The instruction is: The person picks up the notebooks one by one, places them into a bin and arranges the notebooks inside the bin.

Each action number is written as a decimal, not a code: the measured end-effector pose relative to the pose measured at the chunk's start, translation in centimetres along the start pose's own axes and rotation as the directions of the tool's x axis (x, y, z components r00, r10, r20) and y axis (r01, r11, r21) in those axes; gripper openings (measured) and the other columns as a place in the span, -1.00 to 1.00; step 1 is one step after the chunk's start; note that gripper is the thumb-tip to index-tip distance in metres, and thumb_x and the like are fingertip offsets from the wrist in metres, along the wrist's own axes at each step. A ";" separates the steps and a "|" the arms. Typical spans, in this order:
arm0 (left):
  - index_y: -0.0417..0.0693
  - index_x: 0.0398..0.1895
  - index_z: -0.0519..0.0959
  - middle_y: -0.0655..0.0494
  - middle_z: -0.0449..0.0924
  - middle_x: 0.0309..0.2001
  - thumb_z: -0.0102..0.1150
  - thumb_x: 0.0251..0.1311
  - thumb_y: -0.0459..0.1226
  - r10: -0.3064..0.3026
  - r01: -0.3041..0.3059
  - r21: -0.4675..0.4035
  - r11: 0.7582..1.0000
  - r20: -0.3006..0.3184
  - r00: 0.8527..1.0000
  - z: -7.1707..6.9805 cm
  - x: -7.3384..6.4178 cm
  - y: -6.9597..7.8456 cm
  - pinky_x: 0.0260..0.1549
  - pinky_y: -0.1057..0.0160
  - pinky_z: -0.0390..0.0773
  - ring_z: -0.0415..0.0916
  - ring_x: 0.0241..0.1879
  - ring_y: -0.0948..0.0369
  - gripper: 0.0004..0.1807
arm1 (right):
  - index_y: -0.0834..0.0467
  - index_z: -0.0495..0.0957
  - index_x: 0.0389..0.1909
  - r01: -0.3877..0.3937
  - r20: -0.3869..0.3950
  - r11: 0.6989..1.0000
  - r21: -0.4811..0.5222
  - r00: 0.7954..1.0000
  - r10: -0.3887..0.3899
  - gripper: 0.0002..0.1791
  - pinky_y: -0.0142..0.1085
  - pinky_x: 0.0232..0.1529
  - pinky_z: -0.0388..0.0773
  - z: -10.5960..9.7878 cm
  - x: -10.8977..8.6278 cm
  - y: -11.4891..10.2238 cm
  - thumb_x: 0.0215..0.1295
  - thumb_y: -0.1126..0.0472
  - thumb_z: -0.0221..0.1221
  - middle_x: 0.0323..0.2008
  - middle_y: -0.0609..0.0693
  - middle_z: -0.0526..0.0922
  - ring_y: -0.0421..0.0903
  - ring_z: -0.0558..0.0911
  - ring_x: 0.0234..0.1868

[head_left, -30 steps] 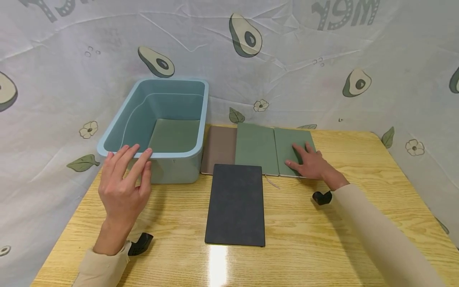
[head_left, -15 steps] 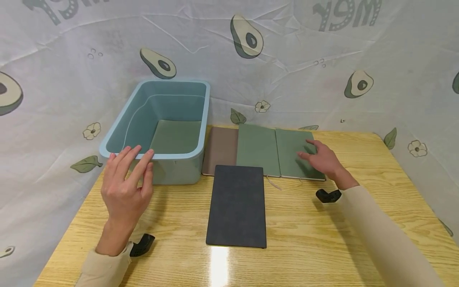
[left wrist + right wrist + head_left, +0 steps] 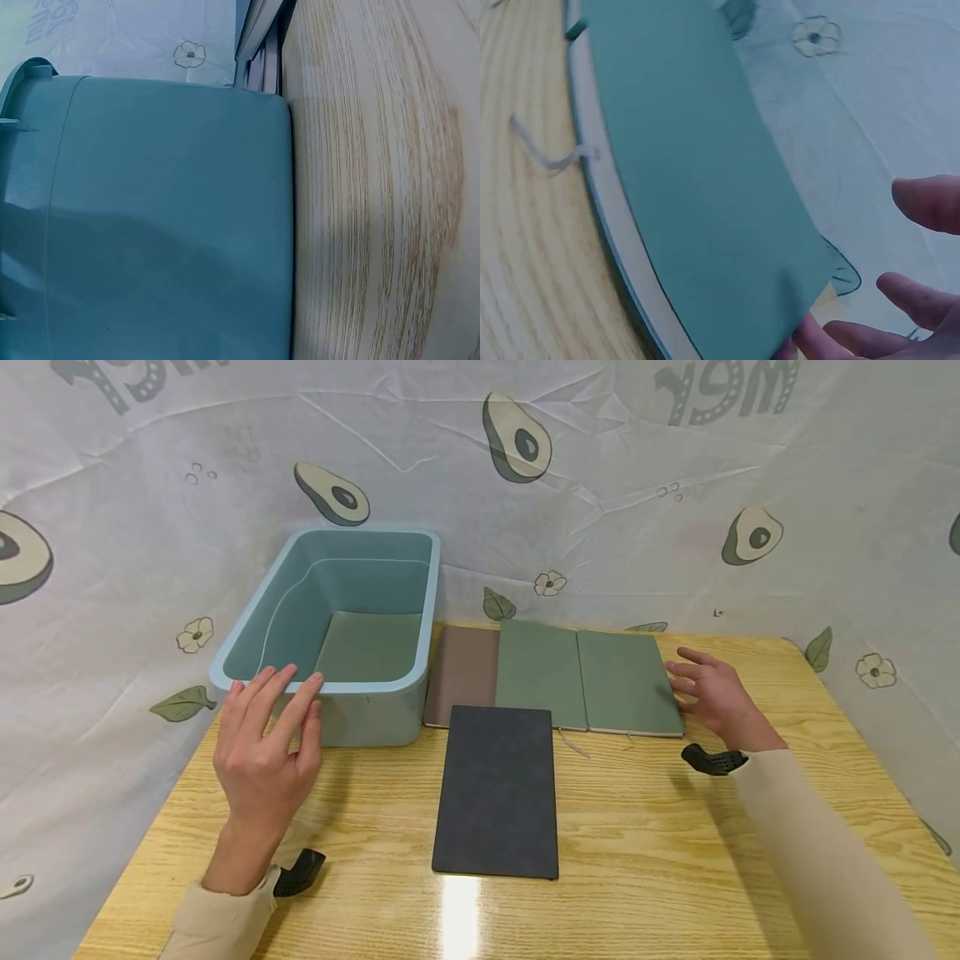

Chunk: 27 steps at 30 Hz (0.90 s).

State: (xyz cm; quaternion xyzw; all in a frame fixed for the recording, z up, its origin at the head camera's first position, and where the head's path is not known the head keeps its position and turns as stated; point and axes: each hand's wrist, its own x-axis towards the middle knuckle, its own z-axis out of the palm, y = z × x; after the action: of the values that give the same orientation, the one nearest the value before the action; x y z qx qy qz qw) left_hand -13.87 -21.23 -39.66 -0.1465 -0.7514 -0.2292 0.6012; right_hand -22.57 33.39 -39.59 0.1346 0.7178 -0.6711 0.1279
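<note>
My left hand point(image 3: 262, 764) rests its fingertips at the front rim of a blue plastic bin point(image 3: 367, 714), seen from outside in the left wrist view. Beyond the right-hand edge of a green notebook point(image 3: 630, 681) is my right hand point(image 3: 716, 697), fingers spread and loosely bent. One fingertip meets or nearly meets that edge in the right wrist view; contact is hard to tell. Left of this notebook lie a second green notebook point(image 3: 540, 672) and a brown notebook point(image 3: 461, 672), side by side. A black notebook point(image 3: 495, 789) lies in front of them.
A flat green thing point(image 3: 371, 647) covers part of the bin's floor. Ribbon bookmarks, one of them a pale ribbon point(image 3: 573, 743), stick out from the green notebooks onto the wooden table point(image 3: 637, 852). A printed cloth point(image 3: 637, 468) hangs behind the table.
My right hand has lifted off the right green notebook's cover and moved right to beyond its edge. My left hand stays at the bin's rim; the notebooks have not visibly moved.
</note>
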 end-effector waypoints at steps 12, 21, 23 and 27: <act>-0.11 -0.02 0.83 -0.23 0.80 0.02 0.33 0.28 -0.38 0.002 -0.002 0.002 1.000 0.002 1.000 0.1 0.0 -0.2 0.45 -0.12 0.47 0.69 0.16 -0.19 -0.75 | -0.30 -0.37 0.73 -0.211 0.198 0.804 0.557 0.973 0.118 -0.10 -0.25 0.65 0.18 -0.9 -0.3 1.1 0.67 0.10 0.01 0.74 -0.30 -0.30 -0.24 -0.14 0.75; -0.11 -0.03 0.83 -0.23 0.80 0.03 0.29 0.30 -0.37 0.003 -0.003 0.006 1.000 0.004 1.000 0.1 -0.1 -0.2 0.45 -0.13 0.47 0.68 0.15 -0.21 -0.76 | -0.22 -0.41 0.73 -0.276 0.375 0.688 0.671 0.927 0.007 -0.14 -0.18 0.44 0.53 -2.0 -0.5 2.7 0.70 0.33 -0.15 0.37 0.01 0.55 0.00 0.67 0.32; -0.11 -0.03 0.83 -0.23 0.80 0.02 0.29 0.30 -0.36 0.004 -0.004 0.007 1.000 0.003 1.000 0.1 -0.2 -0.3 0.44 -0.14 0.48 0.68 0.14 -0.21 -0.76 | -0.27 -0.40 0.72 -0.291 0.384 0.676 0.677 0.923 0.012 -0.12 -0.16 0.46 0.49 -1.9 -0.6 2.8 0.70 0.35 -0.16 0.55 -0.04 0.36 0.04 0.67 0.33; -0.11 -0.02 0.82 -0.23 0.80 0.03 0.29 0.31 -0.36 0.009 -0.009 0.013 1.000 0.007 1.000 0.1 -0.2 -0.3 0.43 -0.15 0.49 0.68 0.14 -0.21 -0.75 | -0.29 -0.36 0.73 -0.288 0.370 0.675 0.679 0.929 0.024 -0.10 -0.15 0.50 0.41 -1.7 -0.6 2.8 0.68 0.39 -0.14 0.73 -0.17 -0.02 0.07 0.63 0.40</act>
State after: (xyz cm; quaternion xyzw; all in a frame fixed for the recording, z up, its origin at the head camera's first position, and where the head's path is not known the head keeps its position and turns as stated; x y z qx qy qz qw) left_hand -14.03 -21.43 -39.97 -0.1469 -0.7543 -0.2212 0.6005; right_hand -20.96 35.27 -41.84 0.1214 0.3483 -0.8978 0.2406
